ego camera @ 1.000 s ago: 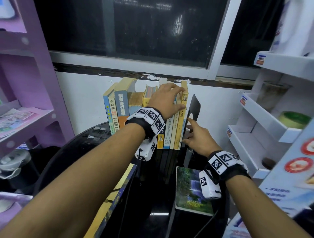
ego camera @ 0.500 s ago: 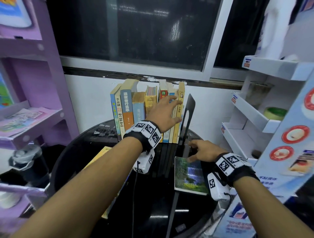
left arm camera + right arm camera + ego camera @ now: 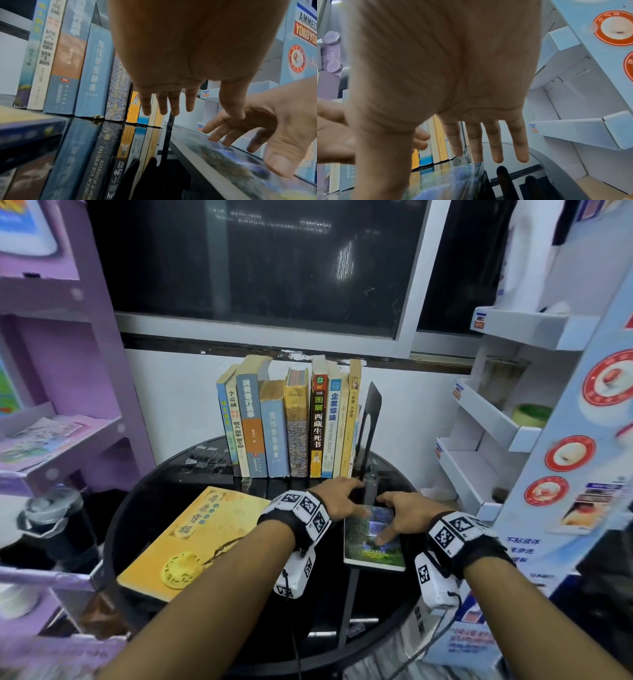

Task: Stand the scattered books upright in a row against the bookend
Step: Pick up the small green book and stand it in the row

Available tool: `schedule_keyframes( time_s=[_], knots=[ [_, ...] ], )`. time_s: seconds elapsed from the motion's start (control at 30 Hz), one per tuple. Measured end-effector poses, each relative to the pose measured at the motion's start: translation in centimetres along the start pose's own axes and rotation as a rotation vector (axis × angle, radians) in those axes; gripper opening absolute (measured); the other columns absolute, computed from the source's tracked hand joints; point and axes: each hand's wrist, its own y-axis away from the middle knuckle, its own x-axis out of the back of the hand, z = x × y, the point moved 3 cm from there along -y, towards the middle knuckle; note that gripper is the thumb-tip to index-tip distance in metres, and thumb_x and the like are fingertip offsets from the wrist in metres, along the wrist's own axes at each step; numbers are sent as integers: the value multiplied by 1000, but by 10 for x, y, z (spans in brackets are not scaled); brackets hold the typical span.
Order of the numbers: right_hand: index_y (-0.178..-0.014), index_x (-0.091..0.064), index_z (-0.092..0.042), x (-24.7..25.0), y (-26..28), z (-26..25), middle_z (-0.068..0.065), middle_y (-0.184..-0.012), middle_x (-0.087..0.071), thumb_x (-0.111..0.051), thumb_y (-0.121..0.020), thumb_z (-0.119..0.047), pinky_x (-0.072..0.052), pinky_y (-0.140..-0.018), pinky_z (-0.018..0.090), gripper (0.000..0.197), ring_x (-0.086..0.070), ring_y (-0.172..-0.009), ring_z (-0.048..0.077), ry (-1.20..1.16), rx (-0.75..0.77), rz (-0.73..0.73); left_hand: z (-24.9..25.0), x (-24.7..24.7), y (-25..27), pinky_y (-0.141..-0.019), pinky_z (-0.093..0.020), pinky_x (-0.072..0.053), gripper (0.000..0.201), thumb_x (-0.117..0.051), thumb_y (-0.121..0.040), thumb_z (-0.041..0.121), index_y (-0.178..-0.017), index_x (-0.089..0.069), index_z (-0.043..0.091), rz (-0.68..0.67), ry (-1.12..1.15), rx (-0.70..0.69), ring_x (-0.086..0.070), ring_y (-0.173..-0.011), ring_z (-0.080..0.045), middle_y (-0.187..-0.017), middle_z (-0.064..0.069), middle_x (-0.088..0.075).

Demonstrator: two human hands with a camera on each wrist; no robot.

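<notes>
Several books (image 3: pixel 298 422) stand upright in a row on the black round table (image 3: pixel 154 508), their right end against the black bookend (image 3: pixel 371 412). A thin green-covered book (image 3: pixel 373 546) lies flat in front of the bookend. My right hand (image 3: pixel 388 508) arches over it, thumb and fingertips touching the cover (image 3: pixel 231 165), fingers fairly straight (image 3: pixel 488 148). My left hand (image 3: pixel 346 494) hovers at the book's far left corner, fingers straight and holding nothing (image 3: pixel 164 108). A large yellow book (image 3: pixel 191 539) lies flat at the table's left.
A purple shelf unit (image 3: pixel 68 440) stands at the left, and a white cardboard display rack (image 3: pixel 496 422) crowds the right of the table. Small binder clips (image 3: pixel 205 458) lie behind the yellow book. A dark bottle (image 3: pixel 51 518) sits lower left.
My left hand dropped from the top of the standing row to the table beside the flat green book. My right hand left the bookend and came down onto that book.
</notes>
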Motion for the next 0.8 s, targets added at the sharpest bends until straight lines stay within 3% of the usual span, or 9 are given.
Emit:
schedule_keyframes(
  time_s=[0.17, 0.3, 0.4, 0.63, 0.8],
  knots=[
    [-146, -37, -11, -4, 0, 0, 6, -145, -47, -90, -61, -36, -38, -109, 34, 103, -48, -129, 23, -23, -11, 11, -6, -19, 0, -112, -36, -32, 81, -63, -87, 48, -152, -23, 20, -107, 7, 78, -35, -139, -25, -155, -7, -30],
    [-139, -46, -11, -4, 0, -2, 8, -136, -51, -93, -53, -41, -44, -101, 33, 102, -53, -119, 24, 20, 3, 47, -8, -24, 1, -113, -35, -30, 87, -68, -84, 44, -152, -22, 17, -95, 23, 82, -33, -140, -24, -155, -7, -29],
    [-127, -55, -17, -4, -1, -1, 7, -126, -48, -94, -50, -41, -47, -96, 33, 90, -53, -110, 23, 28, 10, 57, -10, -27, -1, -113, -38, -32, 92, -72, -81, 45, -152, -21, 15, -93, 32, 99, -36, -137, -25, -153, -8, -32],
    [-121, -49, -24, -4, 2, 0, 2, -114, -40, -96, -47, -37, -45, -86, 31, 88, -49, -102, 20, -23, 6, 87, -11, -28, 3, -112, -38, -32, 89, -70, -83, 43, -151, -21, 13, -56, 59, 112, -37, -136, -26, -150, -9, -35],
    [-113, -45, -25, 0, 8, 1, 4, -112, -56, -96, -46, -35, -50, -81, 34, 85, -57, -97, 20, -138, 47, 105, -8, -25, 7, -108, -34, -34, 90, -70, -84, 37, -152, -15, 16, -47, 150, 108, -41, -134, -26, -150, -10, -38]
  ],
)
